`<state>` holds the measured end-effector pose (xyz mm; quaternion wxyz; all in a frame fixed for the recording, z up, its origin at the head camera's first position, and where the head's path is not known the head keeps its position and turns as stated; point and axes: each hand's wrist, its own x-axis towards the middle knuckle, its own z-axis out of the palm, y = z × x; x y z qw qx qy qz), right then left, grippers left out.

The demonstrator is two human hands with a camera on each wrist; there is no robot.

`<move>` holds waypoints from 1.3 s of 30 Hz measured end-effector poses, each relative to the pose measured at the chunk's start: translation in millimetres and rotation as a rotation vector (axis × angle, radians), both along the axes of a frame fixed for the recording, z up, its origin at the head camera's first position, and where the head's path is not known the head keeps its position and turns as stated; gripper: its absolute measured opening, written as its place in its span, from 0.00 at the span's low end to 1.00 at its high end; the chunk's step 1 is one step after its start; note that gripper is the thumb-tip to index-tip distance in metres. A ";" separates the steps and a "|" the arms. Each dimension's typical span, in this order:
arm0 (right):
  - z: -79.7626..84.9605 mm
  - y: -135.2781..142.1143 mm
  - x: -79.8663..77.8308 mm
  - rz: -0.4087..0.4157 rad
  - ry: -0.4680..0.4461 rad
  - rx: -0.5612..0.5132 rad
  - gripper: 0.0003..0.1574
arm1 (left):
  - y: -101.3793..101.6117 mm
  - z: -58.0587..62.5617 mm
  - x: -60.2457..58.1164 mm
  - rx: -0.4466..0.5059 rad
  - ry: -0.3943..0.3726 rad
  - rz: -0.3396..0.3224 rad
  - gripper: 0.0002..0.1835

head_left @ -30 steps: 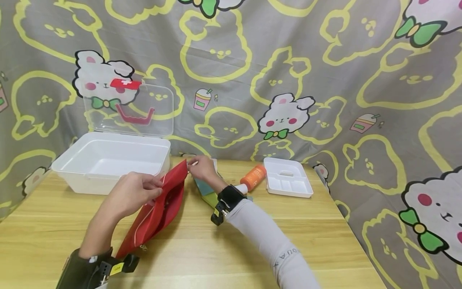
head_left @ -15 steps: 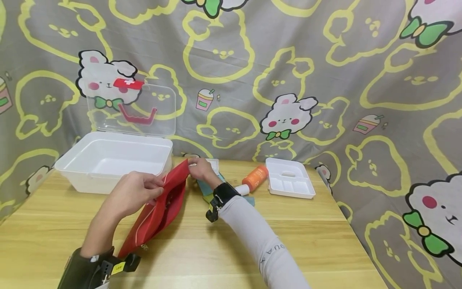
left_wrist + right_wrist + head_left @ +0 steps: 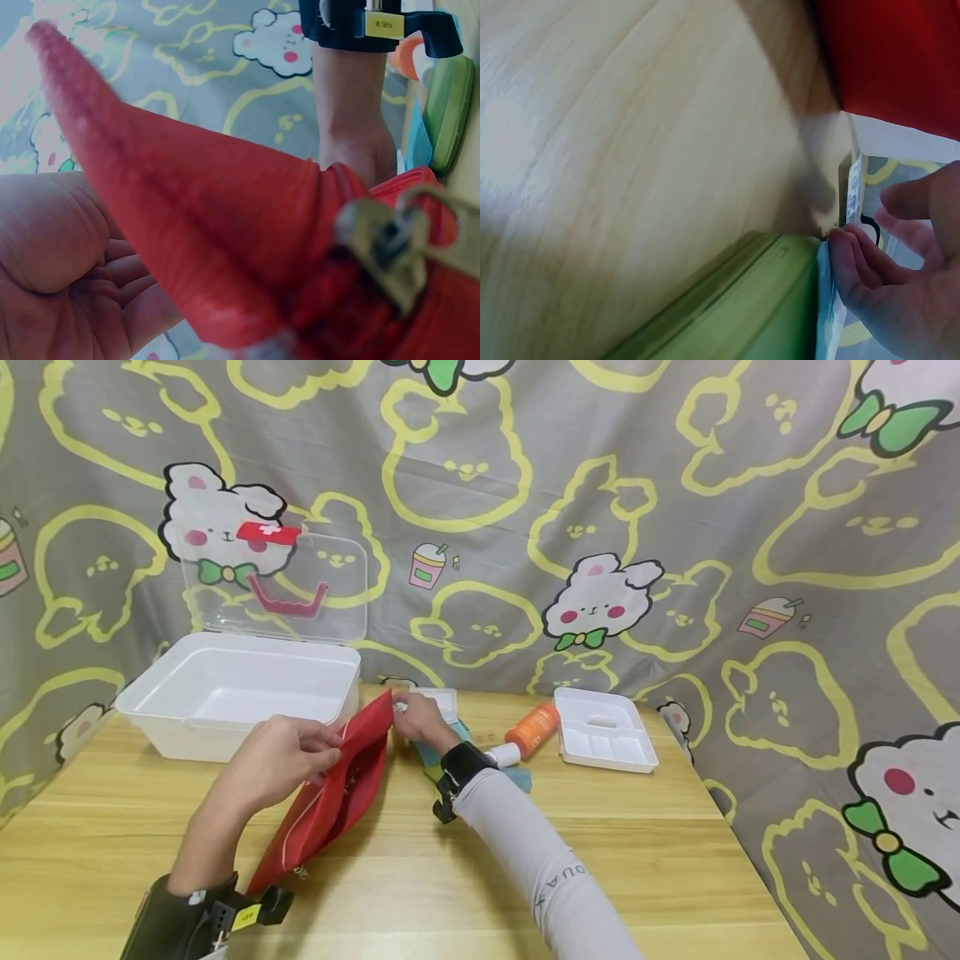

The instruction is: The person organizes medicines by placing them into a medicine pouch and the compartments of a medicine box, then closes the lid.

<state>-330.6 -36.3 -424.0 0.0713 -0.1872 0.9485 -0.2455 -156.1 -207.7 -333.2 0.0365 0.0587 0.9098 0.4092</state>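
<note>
My left hand (image 3: 281,760) pinches the upper edge of a red zip pouch (image 3: 322,818), which stands tilted with its mouth parted. In the left wrist view, its metal zip pull (image 3: 394,240) hangs close to the camera. Just right of the pouch's top corner is my right hand (image 3: 423,718), reaching down among small items. The right wrist view shows its thumb apart from the fingers (image 3: 859,259), which are at the edge of a white-and-blue packet (image 3: 853,191). Beside them lies a green case (image 3: 757,300). A small whitish patch at the right fingers is too small to identify.
A white box (image 3: 240,693) with its clear lid raised stands back left. An orange bottle (image 3: 534,729) with a white cap lies right of my right hand, beside a white compartment tray (image 3: 606,735). A patterned curtain (image 3: 480,527) hangs behind the wooden table (image 3: 600,860).
My right hand has moved from the pouch's top corner, where it held something white, down and slightly right to the items beside it. My left hand keeps its grip on the pouch.
</note>
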 end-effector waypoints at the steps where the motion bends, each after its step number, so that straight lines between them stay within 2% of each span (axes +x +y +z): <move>1: -0.4 0.0 0.3 0.013 0.004 0.022 0.26 | 0.1 0.0 0.2 0.001 -0.002 0.001 0.16; 8: -1.7 1.9 0.5 0.100 0.051 0.184 0.32 | 0.5 0.0 0.8 -0.001 -0.011 0.004 0.17; 12: -1.0 4.4 -0.9 0.101 0.055 0.231 0.33 | 0.8 -0.1 0.5 -0.001 -0.014 0.003 0.17; 17: -1.5 8.4 -1.1 0.031 0.019 0.149 0.26 | 1.2 -0.4 0.6 0.001 -0.009 0.000 0.17; 22: -4.2 12.4 0.3 -0.022 0.038 0.044 0.17 | 0.9 -0.6 1.0 0.000 -0.004 0.001 0.17; 29: -6.4 14.4 4.7 -0.021 0.141 0.040 0.06 | 1.2 -1.1 1.4 -0.003 -0.001 0.002 0.16; 32: -7.7 13.6 6.2 -0.036 0.150 0.045 0.03 | 1.7 -0.7 1.2 -0.001 -0.003 0.002 0.16; 36: -6.7 12.4 7.9 -0.069 0.098 0.053 0.09 | 2.1 -0.1 1.0 0.002 -0.006 0.000 0.16; 39: -3.2 11.6 9.2 -0.063 0.035 0.084 0.21 | 2.4 0.2 1.0 0.001 -0.007 -0.001 0.16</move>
